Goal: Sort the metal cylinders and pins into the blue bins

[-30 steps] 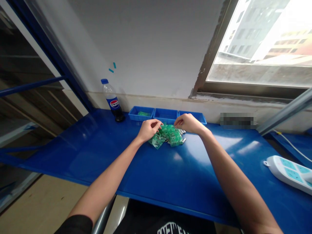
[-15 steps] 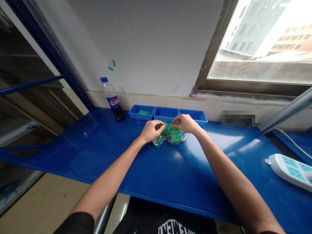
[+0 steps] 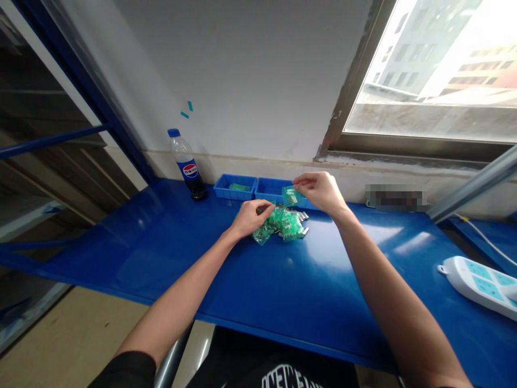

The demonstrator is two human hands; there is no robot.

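Pinched between the thumb and fingers of my right hand (image 3: 322,191) is a small green plastic packet (image 3: 290,196) with pale pieces inside. It hangs in front of the blue bins, above the pile. My left hand (image 3: 249,218) rests at the left side of the pile of green packets (image 3: 291,225), its thumb and fingers closed at the pile's edge. What lies between those fingertips is too small to make out. Small metal pieces (image 3: 302,216) show at the right of the pile.
Behind the pile, a row of blue bins stands along the wall: the left bin (image 3: 220,191) holds something green, the middle bin (image 3: 266,195) is beside it, and my right hand largely covers the right one. A cola bottle (image 3: 189,170) stands left; a power strip (image 3: 479,285) lies right.
My right hand has risen from the pile and moved slightly right, lifting a green packet out with it. My left hand has stayed in place.
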